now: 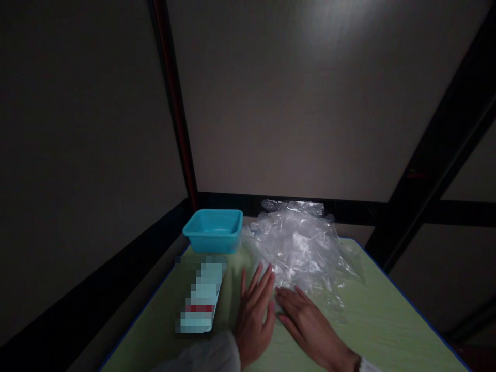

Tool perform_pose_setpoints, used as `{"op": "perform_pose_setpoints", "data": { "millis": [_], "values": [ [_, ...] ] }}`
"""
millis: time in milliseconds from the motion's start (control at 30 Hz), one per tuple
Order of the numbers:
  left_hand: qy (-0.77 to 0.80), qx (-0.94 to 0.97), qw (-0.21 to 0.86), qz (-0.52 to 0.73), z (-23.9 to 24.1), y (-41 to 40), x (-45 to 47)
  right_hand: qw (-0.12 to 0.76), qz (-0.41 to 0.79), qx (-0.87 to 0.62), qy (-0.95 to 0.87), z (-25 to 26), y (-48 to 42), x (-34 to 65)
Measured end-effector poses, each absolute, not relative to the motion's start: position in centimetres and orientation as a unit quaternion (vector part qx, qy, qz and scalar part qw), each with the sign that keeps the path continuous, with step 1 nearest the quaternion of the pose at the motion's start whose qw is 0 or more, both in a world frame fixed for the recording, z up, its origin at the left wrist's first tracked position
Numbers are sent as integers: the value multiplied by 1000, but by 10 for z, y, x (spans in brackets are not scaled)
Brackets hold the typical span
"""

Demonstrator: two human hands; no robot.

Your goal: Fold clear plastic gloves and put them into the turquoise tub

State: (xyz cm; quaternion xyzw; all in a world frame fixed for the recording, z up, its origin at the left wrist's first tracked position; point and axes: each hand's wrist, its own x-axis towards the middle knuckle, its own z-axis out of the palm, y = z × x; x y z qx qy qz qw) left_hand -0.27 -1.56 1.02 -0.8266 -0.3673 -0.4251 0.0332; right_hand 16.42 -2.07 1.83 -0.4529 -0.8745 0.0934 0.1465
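A heap of thin, clear plastic (298, 245), crinkled and shiny, lies on the table in front of my hands. Rounded, finger-like ends along its edges look like those of disposable gloves. My left hand (256, 315) is at the near left side of the heap, fingers stretched forward and spread. Lower and to the right, my right hand (308, 323) lies palm down, its extended fingers pointing left toward my left hand. Both hands are close to the tabletop at the near edge of the plastic. Whether a thin sheet lies under the palms is hard to see.
A blue plastic basin (215, 240) stands at the back left of the pale green table (387, 315). Nearer, left of my left hand, lies a pixelated, pale, flat object (201, 299). Wall panels (287, 113) with dark frames rise behind and at the left.
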Motion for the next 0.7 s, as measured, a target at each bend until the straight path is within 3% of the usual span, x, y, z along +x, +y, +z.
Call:
{"op": "perform_pose_setpoints", "data": {
  "millis": [167, 300, 500, 700],
  "values": [
    [-254, -875, 46, -410, 11, -24, -4, 168, 84, -481, -856, 10, -8, 164],
    [-202, -914, 17, -353, 13, -29, -4, 233, 63, -470, -849, -5, 2, 168],
    [-165, -951, -15, -260, 18, -33, -2, 283, 44, -463, -839, -32, 24, 184],
    [-168, -951, -72, -248, 13, -31, -2, 290, 54, -474, -830, -31, 54, 191]
  ]
}}
